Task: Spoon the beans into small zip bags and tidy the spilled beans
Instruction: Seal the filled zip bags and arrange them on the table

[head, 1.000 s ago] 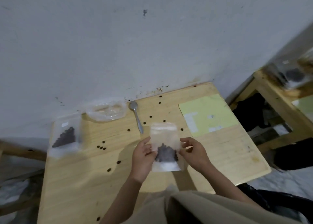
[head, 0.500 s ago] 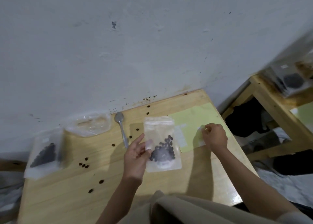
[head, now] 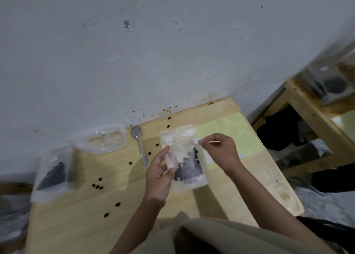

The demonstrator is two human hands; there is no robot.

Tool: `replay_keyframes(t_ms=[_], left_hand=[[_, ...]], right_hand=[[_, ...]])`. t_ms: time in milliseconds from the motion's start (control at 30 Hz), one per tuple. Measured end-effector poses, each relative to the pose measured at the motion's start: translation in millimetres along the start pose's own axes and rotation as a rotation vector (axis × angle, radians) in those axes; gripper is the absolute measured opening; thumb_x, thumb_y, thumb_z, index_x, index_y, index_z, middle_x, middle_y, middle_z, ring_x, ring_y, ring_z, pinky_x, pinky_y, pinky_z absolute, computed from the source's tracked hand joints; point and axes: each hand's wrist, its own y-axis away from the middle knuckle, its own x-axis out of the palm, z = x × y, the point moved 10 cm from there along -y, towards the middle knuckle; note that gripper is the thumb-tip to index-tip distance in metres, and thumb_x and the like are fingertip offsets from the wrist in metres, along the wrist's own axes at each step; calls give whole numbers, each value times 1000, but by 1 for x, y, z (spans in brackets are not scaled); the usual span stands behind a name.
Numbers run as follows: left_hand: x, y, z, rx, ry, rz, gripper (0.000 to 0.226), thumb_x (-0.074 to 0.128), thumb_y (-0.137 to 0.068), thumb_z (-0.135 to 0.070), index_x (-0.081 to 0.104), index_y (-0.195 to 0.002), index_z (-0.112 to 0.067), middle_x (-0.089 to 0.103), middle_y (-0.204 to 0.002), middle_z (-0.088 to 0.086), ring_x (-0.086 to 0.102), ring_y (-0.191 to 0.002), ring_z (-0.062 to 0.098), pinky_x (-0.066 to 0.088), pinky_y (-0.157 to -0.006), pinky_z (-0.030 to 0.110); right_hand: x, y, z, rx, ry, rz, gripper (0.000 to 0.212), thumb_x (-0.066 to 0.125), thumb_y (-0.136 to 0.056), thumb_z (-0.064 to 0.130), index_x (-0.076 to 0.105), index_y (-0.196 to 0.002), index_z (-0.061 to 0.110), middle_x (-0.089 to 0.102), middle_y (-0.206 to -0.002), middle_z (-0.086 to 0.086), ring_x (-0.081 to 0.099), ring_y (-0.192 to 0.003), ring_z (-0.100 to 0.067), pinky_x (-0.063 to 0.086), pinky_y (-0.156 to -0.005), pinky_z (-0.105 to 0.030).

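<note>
The wooden bench [head: 80, 230] stands with its far edge against a grey wall [head: 172, 52]. Along that far edge, from the left corner inward, lie a filled zip bag [head: 52, 174] overhanging the left edge, a crumpled clear plastic bag [head: 104, 140], and a metal spoon [head: 139, 145]. The spoon lies flat, bowl toward the wall, handle pointing toward the near edge. A pale green sheet [head: 230, 130] covers the far right corner. Loose beans [head: 97, 186] are scattered over the left and centre of the bench surface, with further single beans near the far edge beside the spoon. A second wooden bench [head: 315, 119] stands well apart to the right and carries another bag of dark contents (blurred).

The zip bag in hand [head: 183, 157] is held above the centre of the bench, between the spoon and the green sheet. Its long axis runs from the far edge to the near edge, tilted slightly; the zip end points toward the wall. The beans inside [head: 189, 170] sit in the lower half.

The left hand [head: 159, 177] pinches the left edge of the bag between thumb and curled fingers, index finger extended upward. The right hand [head: 219, 152] pinches a small white label [head: 196, 140] at the bag's upper right edge, the remaining fingers curled. A beige sleeve [head: 221, 238] fills the near foreground and hides part of the near edge.
</note>
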Motion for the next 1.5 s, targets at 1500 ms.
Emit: replay_keyframes(t_ms=[1500], left_hand=[[-34, 38, -46, 281, -142, 109, 76, 45, -80, 24, 50, -133, -31, 49, -137, -18, 58, -102, 18, 48, -87, 32]], right_hand=[[52, 75, 41, -245, -106, 160, 18, 69, -82, 7, 70, -85, 25, 65, -84, 4, 47, -57, -11, 42, -58, -21]])
